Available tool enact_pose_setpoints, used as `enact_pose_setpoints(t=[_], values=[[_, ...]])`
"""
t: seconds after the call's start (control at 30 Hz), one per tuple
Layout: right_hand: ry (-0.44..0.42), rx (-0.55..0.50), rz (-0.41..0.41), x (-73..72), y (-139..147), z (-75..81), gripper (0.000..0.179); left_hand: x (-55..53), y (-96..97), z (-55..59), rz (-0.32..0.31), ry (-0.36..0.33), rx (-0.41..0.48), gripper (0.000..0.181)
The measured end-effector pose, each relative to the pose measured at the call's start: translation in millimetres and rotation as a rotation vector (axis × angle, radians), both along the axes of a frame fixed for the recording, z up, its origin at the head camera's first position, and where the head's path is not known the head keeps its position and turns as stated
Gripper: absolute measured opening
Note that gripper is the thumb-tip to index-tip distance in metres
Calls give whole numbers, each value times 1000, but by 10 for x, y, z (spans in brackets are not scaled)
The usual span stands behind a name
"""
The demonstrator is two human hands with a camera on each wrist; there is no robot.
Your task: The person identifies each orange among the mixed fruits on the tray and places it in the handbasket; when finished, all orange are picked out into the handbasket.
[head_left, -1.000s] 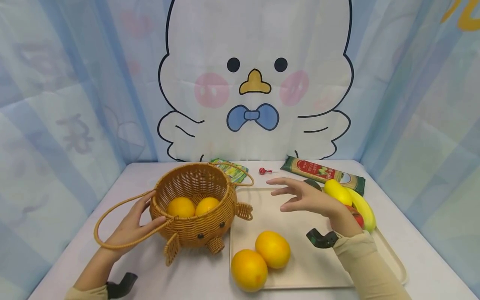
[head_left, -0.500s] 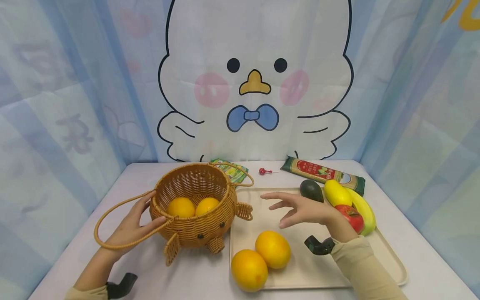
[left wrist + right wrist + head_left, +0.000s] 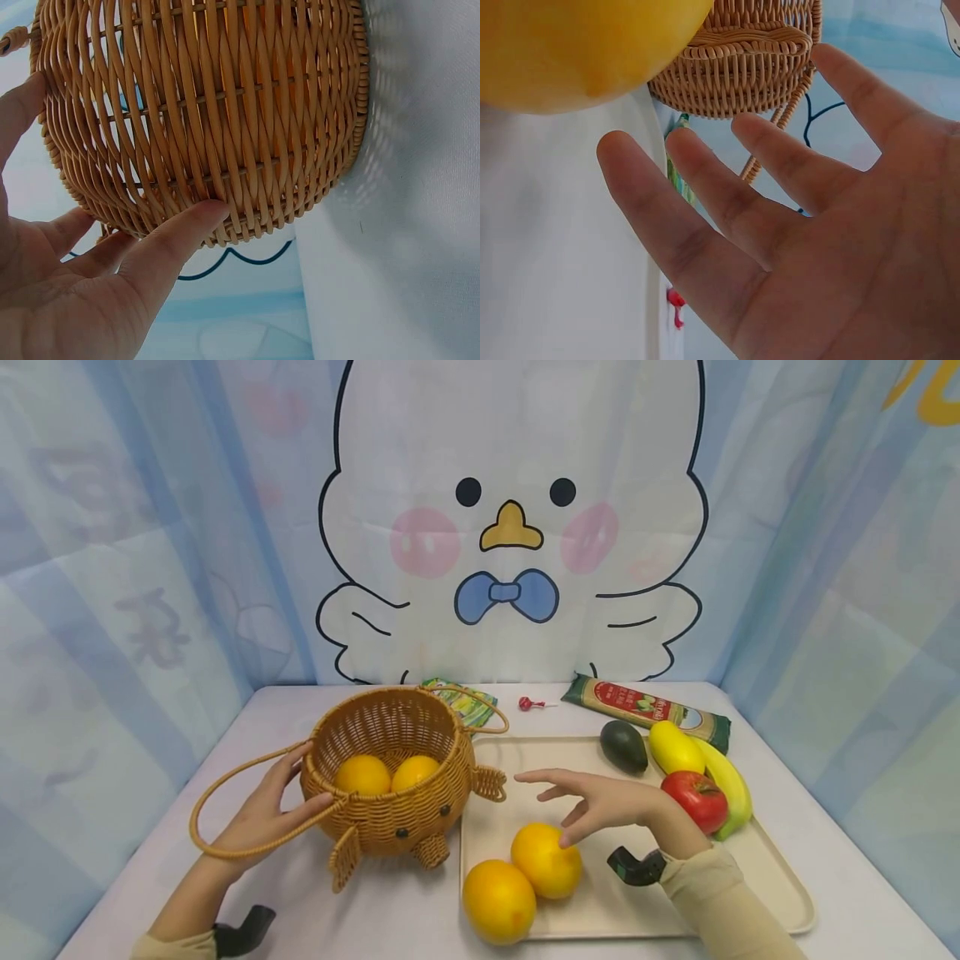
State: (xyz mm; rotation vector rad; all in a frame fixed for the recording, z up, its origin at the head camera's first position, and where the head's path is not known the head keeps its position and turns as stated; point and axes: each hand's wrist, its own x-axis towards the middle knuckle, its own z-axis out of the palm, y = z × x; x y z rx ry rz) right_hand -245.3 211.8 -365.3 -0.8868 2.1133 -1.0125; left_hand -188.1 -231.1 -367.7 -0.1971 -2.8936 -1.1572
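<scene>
My left hand (image 3: 264, 814) rests on the left side of a brown wicker basket (image 3: 390, 817) shaped like an animal face. In the left wrist view its thumb and fingers (image 3: 172, 240) lie spread against the woven wall. Two oranges (image 3: 362, 774) sit inside the basket. My right hand (image 3: 611, 802) hovers palm down over the beige tray, fingers extended and holding nothing. Below its thumb is an orange (image 3: 546, 862) on the tray; whether they touch I cannot tell. A second orange (image 3: 498, 902) lies beside it, over the tray's near left corner.
The beige tray (image 3: 622, 927) also bears a dark green avocado (image 3: 624, 747), a yellow fruit (image 3: 676, 747), a banana (image 3: 731, 789) and a red apple (image 3: 695, 802). Behind stand a green packet (image 3: 465, 703), a red lollipop (image 3: 527, 703) and a long green-and-red package (image 3: 648, 706). Printed curtains surround the table.
My right hand has moved down and nearer, toward the oranges on the tray, uncovering the avocado and apple. My left hand and the basket have stayed in place.
</scene>
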Motion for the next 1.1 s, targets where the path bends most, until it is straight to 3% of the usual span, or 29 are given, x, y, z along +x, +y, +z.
enact_pose_setpoints(t=[0.3,0.67,1.1], values=[[-18,-8,9,42,1,-25,82,0,2,4,-1,0,1,87],[-47,-8,15,98,-49,-147,97,5,-7,-3,-3,3,8,87],[-21,88,29,219,-92,-278,77,12,2,8,-3,9,7,87]])
